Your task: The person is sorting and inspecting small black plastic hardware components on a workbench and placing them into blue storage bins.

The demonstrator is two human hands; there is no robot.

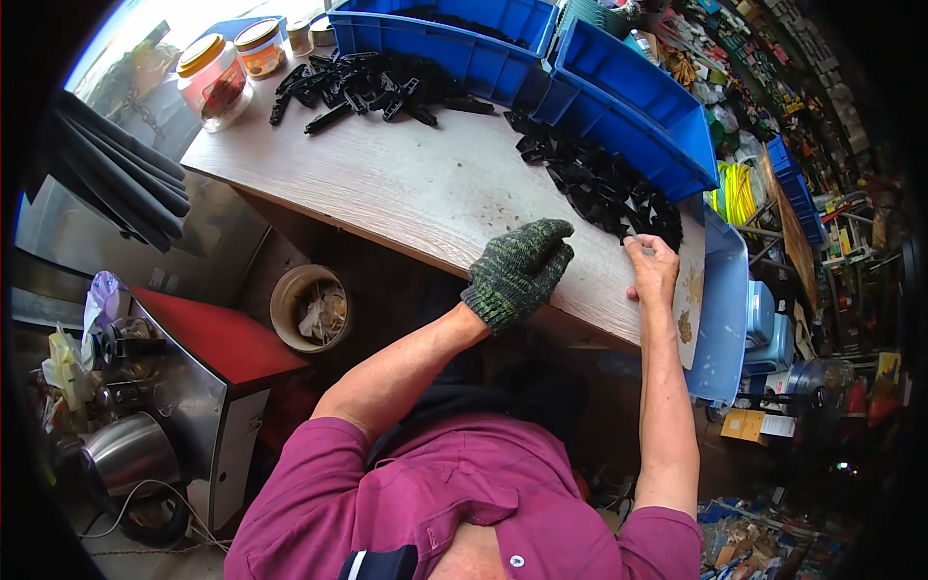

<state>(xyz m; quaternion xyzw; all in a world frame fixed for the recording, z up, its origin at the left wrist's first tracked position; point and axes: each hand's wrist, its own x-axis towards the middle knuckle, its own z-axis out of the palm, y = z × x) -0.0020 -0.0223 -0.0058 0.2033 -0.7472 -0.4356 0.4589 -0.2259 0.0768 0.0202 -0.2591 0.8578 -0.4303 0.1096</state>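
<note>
My left hand (520,273), in a dark green and black knit glove, hovers over the front edge of the light wood-grain table (425,184). Its fingers are curled and pressed together; whatever they hold, if anything, is hidden. My bare right hand (653,268) is at the near end of a heap of black plastic parts (604,184). Thumb and forefinger pinch at a small black plastic part (626,238) on the heap's edge. Another pile of black plastic pieces, longer and clip-like (372,87), lies at the table's far left.
Two blue bins (445,48) (628,121) stand along the table's back. Jars with orange lids (211,82) sit at the far left corner. A waste bucket (311,307) and a red-topped cabinet (208,333) are on the left. A light blue tub (723,309) adjoins the right end.
</note>
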